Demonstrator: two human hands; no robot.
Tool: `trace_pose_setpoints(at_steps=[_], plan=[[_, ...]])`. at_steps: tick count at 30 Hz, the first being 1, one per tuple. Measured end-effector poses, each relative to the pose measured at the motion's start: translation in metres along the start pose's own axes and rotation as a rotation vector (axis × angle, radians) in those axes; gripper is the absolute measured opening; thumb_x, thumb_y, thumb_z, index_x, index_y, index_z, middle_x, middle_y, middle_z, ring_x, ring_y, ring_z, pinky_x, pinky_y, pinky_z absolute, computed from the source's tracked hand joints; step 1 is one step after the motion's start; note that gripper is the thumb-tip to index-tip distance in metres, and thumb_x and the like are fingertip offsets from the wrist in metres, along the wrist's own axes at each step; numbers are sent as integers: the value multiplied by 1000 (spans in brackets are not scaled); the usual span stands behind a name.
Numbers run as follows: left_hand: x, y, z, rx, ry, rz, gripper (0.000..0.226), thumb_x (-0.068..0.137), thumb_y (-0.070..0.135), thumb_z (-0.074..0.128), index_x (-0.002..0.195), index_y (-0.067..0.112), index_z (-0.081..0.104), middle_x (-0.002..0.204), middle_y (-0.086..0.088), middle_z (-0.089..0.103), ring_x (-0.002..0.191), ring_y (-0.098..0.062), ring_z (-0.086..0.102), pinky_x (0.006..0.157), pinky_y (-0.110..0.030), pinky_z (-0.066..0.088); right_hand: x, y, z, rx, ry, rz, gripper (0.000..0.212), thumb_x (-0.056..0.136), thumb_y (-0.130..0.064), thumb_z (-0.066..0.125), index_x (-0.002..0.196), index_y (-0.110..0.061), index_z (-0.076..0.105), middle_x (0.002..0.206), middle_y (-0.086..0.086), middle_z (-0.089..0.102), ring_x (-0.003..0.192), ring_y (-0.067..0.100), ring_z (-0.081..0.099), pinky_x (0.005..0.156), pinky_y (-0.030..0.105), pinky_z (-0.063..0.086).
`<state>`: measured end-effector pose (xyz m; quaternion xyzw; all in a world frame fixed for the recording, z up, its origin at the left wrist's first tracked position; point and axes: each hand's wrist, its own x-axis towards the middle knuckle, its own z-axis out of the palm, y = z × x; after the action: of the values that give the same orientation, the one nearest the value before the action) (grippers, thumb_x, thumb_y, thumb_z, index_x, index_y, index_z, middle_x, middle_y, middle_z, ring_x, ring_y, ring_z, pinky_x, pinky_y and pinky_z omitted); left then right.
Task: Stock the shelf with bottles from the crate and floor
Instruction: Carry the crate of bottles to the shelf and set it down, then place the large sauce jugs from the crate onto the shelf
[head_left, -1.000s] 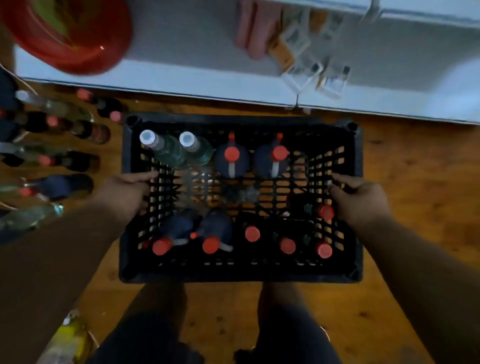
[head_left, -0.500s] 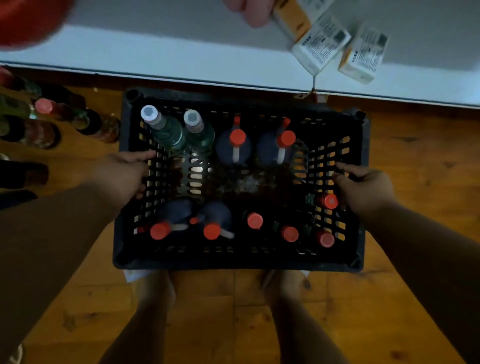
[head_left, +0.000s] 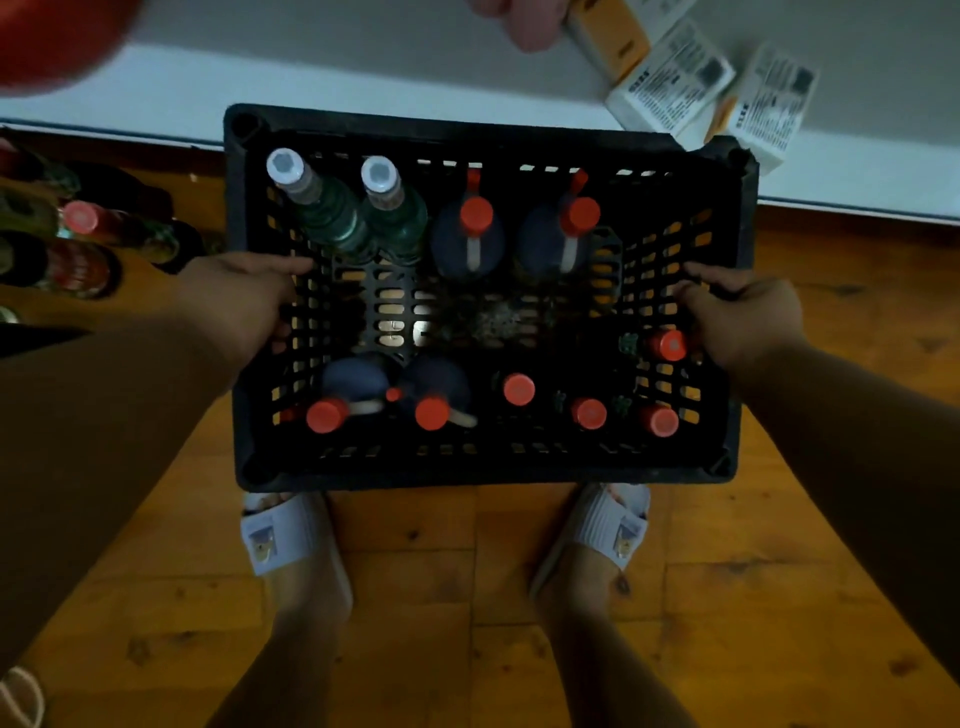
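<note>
A black slatted plastic crate (head_left: 483, 470) is held up over the wooden floor, its far edge over the white shelf (head_left: 311, 88). My left hand (head_left: 241, 296) grips its left wall and my right hand (head_left: 740, 314) grips its right wall. Inside stand two green bottles with white caps (head_left: 332, 213), several dark jugs with red caps (head_left: 470, 234) and several small red-capped bottles (head_left: 589, 413). More bottles (head_left: 88, 244) lie and stand on the floor to the left of the crate.
Small white and orange boxes (head_left: 670, 83) lie on the shelf at the upper right. A red round object (head_left: 47, 36) is at the top left and a pink object (head_left: 524, 23) at the top centre. My feet in white slippers (head_left: 283, 535) stand below the crate.
The crate has risen off the floor in both hands and moved toward the shelf. I have stood up, so my legs and slippers now show beneath it.
</note>
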<state>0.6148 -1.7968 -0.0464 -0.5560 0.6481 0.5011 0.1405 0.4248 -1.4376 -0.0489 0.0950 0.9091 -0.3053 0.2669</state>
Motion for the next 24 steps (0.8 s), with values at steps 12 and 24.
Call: trace_pose_setpoints(at_steps=[12,24], plan=[[-91,25,1,82,131,4,24,90,23,57,112,24,65,102,-12,62,72,-26,59,66,-32,51,-50,-53,-19,-89,-203,224,27,88,-47,66,102,-25,67,109,3,63,98,26,63,86,42,54],[-76,53,96,3,-262,-43,35,94,11,54,126,24,53,110,-13,65,66,-19,61,49,-22,49,-62,-71,59,301,-292,179,37,99,-16,55,134,-20,45,100,9,65,60,18,62,52,30,48]])
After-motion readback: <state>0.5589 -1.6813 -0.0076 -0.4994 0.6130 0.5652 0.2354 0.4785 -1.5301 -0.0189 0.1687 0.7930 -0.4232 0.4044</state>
